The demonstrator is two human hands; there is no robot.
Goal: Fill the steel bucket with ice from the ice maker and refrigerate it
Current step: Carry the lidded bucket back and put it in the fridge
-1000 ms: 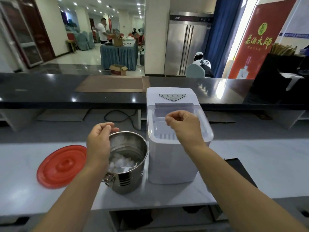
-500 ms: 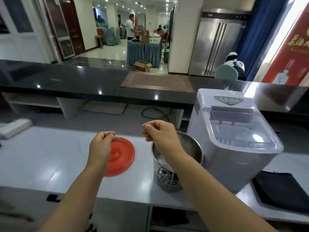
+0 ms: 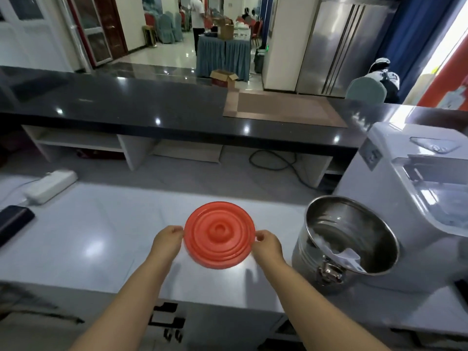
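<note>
Currently, both hands are at the red lid (image 3: 219,234), which sits on the white counter (image 3: 101,224) near the middle of the view. The left hand (image 3: 168,240) grips the left edge of the lid with curled fingers. The right hand (image 3: 268,243) pinches the right edge between thumb and forefinger. It cannot be told whether the lid is lifted clear of the counter or rests on it.

The steel bucket (image 3: 302,252) stands upright and uncovered to the right of the lid, apart from both hands. A white scoop (image 3: 348,254) lies inside it against the near wall. The ice maker (image 3: 395,198) stands just beside the bucket, on its far right side.

A white power strip (image 3: 50,183) lies at the far left of the counter. A black cable (image 3: 276,162) runs under the dark upper counter (image 3: 177,115).
</note>
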